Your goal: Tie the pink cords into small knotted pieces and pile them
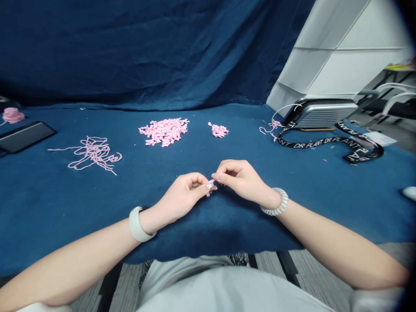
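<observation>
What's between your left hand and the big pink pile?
In the head view, only bare blue cloth lies between the left hand, pinching a small pink piece, and the big pink pile.

White "DR PLANT" repeated along black strap (320, 141); card (380, 138) near its end too small to read.

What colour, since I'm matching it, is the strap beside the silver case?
This flat fabric strap is black with white lettering; head view.

A short pale pink yarn piece (209, 184) sits pinched, partly hidden.
</observation>
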Tool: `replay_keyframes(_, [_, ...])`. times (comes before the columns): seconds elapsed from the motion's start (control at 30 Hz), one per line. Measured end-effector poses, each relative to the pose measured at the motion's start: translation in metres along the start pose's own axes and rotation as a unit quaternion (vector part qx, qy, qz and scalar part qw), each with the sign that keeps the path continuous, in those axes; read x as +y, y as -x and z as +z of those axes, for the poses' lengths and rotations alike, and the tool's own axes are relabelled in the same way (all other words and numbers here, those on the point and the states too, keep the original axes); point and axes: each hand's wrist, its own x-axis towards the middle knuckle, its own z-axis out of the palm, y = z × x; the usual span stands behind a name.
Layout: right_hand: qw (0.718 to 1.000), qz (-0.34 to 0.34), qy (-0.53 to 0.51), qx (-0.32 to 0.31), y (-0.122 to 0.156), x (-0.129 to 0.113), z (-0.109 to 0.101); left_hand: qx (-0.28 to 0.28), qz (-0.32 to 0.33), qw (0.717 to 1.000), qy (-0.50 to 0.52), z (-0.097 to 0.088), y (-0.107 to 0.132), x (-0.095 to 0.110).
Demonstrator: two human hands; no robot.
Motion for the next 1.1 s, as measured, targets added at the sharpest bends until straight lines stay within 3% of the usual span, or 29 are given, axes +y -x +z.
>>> replay_keyframes(0.3, [0.998, 0.018, 0.011, 0.052, -0.003, 0.003, -0.002, 0.061, -0.039, 0.997, -0.006, -0.001, -0.003, 0.0])
replay_keyframes(0.47, [0.997, 0.045, 0.003, 0.059, -0.004, 0.005, -0.004, 0.044, -0.034, 0.997, -0.055, -0.003, -0.004, -0.003])
replay_keyframes(0.57, [0.997, 0.053, 0.004, 0.057, -0.005, 0.006, -0.004, 0.026, 0.015, 0.989, -0.146, -0.005, -0.004, -0.006])
replay_keyframes(0.73, [0.996, 0.061, 0.0, 0.066, -0.007, 0.01, -0.006, 0.042, 0.132, 0.943, -0.304, -0.003, 0.002, -0.004])
replay_keyframes(0.93, [0.998, 0.066, 0.003, 0.013, -0.007, 0.015, -0.002, 0.052, 0.284, 0.894, -0.343, -0.002, 0.007, -0.003])
replay_keyframes(1.1, [0.994, 0.072, -0.037, -0.068, -0.002, 0.014, 0.012, -0.023, 0.348, 0.879, -0.324, -0.007, 0.007, -0.009])
